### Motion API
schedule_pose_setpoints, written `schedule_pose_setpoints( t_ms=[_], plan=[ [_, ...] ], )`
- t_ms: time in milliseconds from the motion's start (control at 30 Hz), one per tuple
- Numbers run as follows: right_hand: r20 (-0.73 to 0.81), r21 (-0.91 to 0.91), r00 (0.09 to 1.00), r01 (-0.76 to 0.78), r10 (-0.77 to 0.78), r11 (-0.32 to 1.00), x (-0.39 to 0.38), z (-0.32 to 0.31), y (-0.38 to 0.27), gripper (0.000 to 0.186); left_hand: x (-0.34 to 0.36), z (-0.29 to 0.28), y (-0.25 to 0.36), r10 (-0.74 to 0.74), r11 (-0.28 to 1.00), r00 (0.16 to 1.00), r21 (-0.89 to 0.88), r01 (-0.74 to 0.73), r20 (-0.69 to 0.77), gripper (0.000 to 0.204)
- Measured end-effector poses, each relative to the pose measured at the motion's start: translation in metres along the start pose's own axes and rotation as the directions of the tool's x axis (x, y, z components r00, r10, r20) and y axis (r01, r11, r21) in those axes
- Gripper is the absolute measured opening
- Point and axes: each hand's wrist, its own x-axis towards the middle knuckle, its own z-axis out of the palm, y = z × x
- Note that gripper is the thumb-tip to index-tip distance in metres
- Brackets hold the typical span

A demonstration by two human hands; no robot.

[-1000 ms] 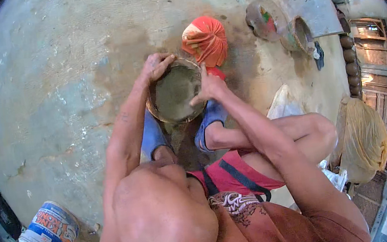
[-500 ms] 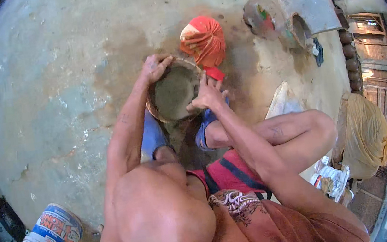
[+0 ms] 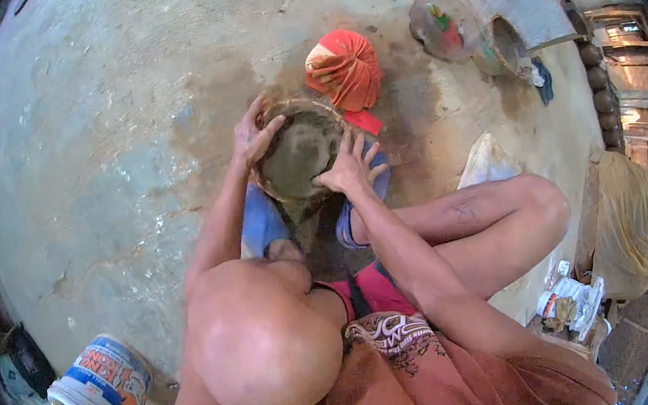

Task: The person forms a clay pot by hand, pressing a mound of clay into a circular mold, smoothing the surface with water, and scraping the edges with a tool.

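Observation:
A round basin (image 3: 298,157) with a rough brown rim and a wet-looking grey-green inside sits between my feet. My left hand (image 3: 253,133) grips its far left rim, thumb over the inside and fingers along the outer edge. Across the right rim lies my right hand (image 3: 348,169), its thumb reaching inside and its other fingers spread toward the outside. Just beyond the basin stands a rounded bundle wrapped in orange-red cloth (image 3: 348,70), with a red cloth end (image 3: 363,122) trailing toward the rim. The basin's underside is hidden.
Blue footwear (image 3: 261,214) flanks the basin. Farther right are a stained round vessel (image 3: 444,26), a grey slab (image 3: 522,4) and a yellowish cloth-covered bundle (image 3: 634,225). A white-and-blue bucket (image 3: 107,383) stands at lower left. Pale rough floor (image 3: 91,150) spreads leftward.
My left hand has moved slightly lower and its thumb now reaches farther inside the rim. The right hand's fingers are more spread. The whole view has shifted a little.

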Motion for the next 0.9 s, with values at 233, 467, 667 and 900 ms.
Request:
schedule_pose_setpoints(
  t_ms=[233, 467, 667, 900],
  plan=[
    [-0.027, 0.093, 0.999, 0.024, -0.022, 0.995, -0.022, 0.019, -0.006, 0.159, -0.116, -0.004, -0.016, -0.038, 0.998, 0.986, 0.039, 0.044, -0.161, 0.098],
    [-0.079, 0.018, 0.993, -0.081, 0.082, 0.997, -0.011, 0.012, -0.010, 0.158, -0.102, -0.009, -0.014, -0.105, 0.988, 0.994, 0.108, 0.106, -0.018, 0.101],
    [-0.311, -0.282, 0.757, 0.504, -0.575, 0.816, -0.018, 0.006, -0.021, 0.140, -0.137, -0.022, -0.047, -0.111, 0.993, 0.991, -0.036, 0.109, -0.072, 0.104],
    [0.449, -0.594, 0.055, 0.764, -0.892, -0.252, 0.006, -0.045, -0.091, 0.110, -0.170, -0.010, -0.019, -0.053, 0.834, 0.993, 0.543, 0.103, -0.107, 0.117]
  ],
)
